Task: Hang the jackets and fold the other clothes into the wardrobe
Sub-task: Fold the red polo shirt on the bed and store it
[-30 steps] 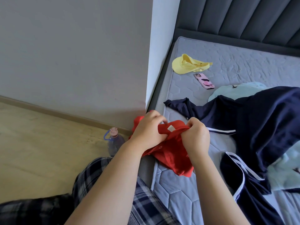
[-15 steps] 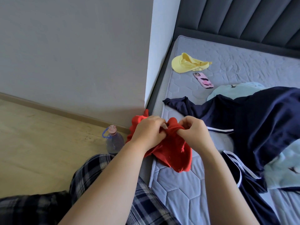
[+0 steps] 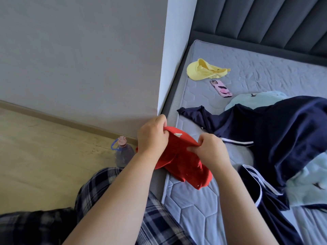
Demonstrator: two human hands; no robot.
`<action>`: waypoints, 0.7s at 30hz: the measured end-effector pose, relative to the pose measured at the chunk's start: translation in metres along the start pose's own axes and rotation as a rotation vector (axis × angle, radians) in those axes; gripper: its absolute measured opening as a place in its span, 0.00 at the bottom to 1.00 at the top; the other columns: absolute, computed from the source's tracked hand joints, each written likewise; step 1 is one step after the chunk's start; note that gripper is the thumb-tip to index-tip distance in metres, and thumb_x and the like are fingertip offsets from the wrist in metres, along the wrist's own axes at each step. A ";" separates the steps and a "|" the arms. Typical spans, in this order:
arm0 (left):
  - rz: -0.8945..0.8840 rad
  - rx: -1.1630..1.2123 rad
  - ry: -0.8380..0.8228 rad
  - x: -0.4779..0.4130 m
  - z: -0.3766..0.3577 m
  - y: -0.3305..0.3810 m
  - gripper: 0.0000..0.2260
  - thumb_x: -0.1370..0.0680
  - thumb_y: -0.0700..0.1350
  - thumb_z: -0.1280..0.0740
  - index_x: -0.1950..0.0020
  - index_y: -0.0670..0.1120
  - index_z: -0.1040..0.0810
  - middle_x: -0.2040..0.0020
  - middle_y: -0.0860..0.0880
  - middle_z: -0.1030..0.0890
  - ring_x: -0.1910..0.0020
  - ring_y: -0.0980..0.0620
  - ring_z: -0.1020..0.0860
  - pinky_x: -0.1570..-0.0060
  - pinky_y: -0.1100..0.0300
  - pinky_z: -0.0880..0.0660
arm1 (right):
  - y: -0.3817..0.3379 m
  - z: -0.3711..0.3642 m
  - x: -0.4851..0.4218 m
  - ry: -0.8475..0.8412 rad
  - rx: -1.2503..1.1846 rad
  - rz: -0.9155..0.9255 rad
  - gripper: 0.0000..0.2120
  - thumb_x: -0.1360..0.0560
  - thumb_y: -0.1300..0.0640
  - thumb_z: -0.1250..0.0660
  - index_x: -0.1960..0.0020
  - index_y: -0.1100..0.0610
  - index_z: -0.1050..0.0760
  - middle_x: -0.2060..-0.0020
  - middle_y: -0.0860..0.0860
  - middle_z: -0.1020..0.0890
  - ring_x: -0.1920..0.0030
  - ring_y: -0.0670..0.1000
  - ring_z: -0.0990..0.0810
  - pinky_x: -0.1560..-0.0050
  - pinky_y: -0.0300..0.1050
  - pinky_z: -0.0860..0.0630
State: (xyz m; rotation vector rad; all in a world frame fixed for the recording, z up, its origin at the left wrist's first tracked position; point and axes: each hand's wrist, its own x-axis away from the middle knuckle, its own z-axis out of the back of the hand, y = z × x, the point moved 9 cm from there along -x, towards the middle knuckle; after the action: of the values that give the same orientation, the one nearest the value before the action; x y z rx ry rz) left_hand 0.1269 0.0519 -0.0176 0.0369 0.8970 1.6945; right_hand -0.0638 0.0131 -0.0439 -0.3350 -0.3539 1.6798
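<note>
A red garment (image 3: 184, 161) with a small white label hangs bunched over the near left edge of the grey mattress (image 3: 198, 209). My left hand (image 3: 152, 137) grips its top edge on the left, and my right hand (image 3: 210, 151) pinches the same edge on the right. A navy garment with white piping (image 3: 276, 138) lies spread on the mattress to the right, over a pale blue printed cloth (image 3: 307, 181). The wardrobe is not in view.
A yellow cap (image 3: 203, 69) and a pink phone (image 3: 221, 88) lie further up the mattress. A plastic water bottle (image 3: 123, 152) stands on the wooden floor by the grey wall (image 3: 79, 59). A dark padded headboard (image 3: 265, 20) runs along the back. My plaid trouser leg (image 3: 99, 191) is at the bottom.
My hands have moved apart along the red garment's top edge, spreading it and turning its white label into view. The left hand rose a little toward the wall corner.
</note>
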 end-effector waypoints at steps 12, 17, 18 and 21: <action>0.140 -0.215 -0.020 -0.043 0.052 -0.007 0.11 0.28 0.37 0.36 0.49 0.50 0.22 0.52 0.47 0.19 0.53 0.41 0.21 0.62 0.59 0.34 | -0.075 0.079 -0.020 0.340 0.067 0.220 0.09 0.35 0.65 0.39 0.65 0.56 0.39 0.72 0.51 0.32 0.68 0.58 0.34 0.72 0.44 0.46; 0.101 -0.537 -0.032 -0.086 0.115 0.014 0.11 0.28 0.36 0.37 0.49 0.47 0.22 0.51 0.44 0.19 0.49 0.40 0.21 0.60 0.57 0.33 | -0.141 0.140 -0.036 0.390 0.005 0.350 0.07 0.37 0.68 0.41 0.63 0.57 0.33 0.70 0.53 0.30 0.66 0.58 0.29 0.72 0.43 0.42; 0.089 -0.590 -0.028 -0.090 0.128 0.019 0.11 0.28 0.36 0.37 0.49 0.46 0.22 0.50 0.44 0.19 0.49 0.40 0.21 0.60 0.57 0.33 | -0.153 0.156 -0.037 0.419 0.031 0.369 0.07 0.36 0.68 0.41 0.61 0.58 0.32 0.68 0.53 0.28 0.65 0.58 0.29 0.72 0.43 0.43; 0.146 -0.621 0.006 -0.100 0.168 0.033 0.11 0.28 0.36 0.37 0.49 0.45 0.21 0.49 0.43 0.20 0.48 0.40 0.21 0.59 0.57 0.31 | -0.178 0.195 -0.035 0.481 0.117 0.412 0.09 0.34 0.68 0.41 0.57 0.58 0.36 0.70 0.53 0.32 0.67 0.57 0.32 0.73 0.43 0.46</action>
State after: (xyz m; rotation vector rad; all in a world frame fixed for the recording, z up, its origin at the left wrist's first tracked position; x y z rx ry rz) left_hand 0.2116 0.0557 0.1612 -0.3270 0.3466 2.0457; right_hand 0.0196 -0.0069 0.2085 -0.7439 0.1844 1.9379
